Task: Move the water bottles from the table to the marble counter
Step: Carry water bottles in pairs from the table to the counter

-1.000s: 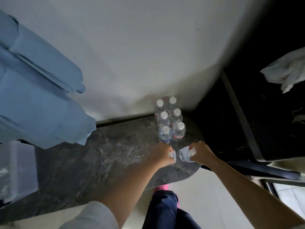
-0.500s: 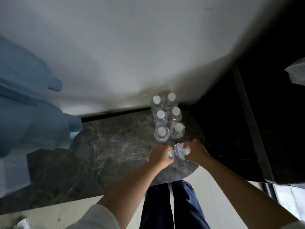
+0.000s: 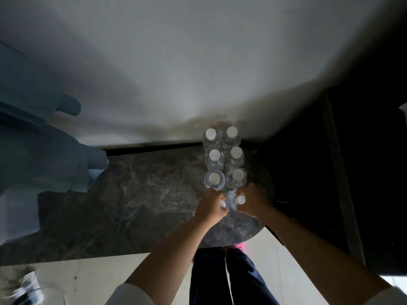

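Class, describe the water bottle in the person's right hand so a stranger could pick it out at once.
Find the dark marble counter against the white wall, with six upright bottles in two rows. The one you want sits at the near end of the right row, and it alone is gripped by the right hand.

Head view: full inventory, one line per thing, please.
Clear plastic water bottles with white caps: six, standing two by three on the counter by the wall.
Held bottles: two, clear, white caps, front of the rows.
Grey-brown marble counter: one, centre.
White wall: one, behind.
Blue fabric: one, left edge.
Pale floor: one, below.
Left hand: grips one bottle.
Right hand: grips the other.
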The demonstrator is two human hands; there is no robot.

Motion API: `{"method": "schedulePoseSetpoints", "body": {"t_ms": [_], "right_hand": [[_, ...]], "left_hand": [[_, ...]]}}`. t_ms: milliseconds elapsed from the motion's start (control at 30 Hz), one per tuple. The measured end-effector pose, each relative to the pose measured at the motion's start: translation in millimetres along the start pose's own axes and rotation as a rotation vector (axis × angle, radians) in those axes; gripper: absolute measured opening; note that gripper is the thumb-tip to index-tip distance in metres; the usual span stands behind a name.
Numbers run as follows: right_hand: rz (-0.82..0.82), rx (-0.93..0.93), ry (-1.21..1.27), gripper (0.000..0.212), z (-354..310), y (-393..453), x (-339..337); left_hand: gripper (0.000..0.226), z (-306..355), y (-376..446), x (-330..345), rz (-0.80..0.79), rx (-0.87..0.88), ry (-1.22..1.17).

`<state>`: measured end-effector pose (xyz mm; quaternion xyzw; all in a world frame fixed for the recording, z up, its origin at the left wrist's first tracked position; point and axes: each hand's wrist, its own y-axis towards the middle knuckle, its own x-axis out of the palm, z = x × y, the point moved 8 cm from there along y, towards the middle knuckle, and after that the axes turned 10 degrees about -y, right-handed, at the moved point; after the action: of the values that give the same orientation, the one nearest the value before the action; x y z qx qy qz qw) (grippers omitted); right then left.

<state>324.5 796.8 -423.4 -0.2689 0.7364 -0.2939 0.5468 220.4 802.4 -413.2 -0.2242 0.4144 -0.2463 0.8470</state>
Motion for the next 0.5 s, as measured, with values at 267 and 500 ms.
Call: {"method": "schedulePoseSetpoints", "body": {"t_ms": [267, 500], "right_hand": [[0.011, 0.019, -0.014, 0.047, 4, 6, -1], [-0.033, 0.013, 0.003, 0.054, -1, -4, -12]], "left_hand": [[0.033, -5, 3, 5, -0.018, -0.003, -0.011], [0.063, -8, -8, 8, -0.065, -0.042, -0.034]]}}
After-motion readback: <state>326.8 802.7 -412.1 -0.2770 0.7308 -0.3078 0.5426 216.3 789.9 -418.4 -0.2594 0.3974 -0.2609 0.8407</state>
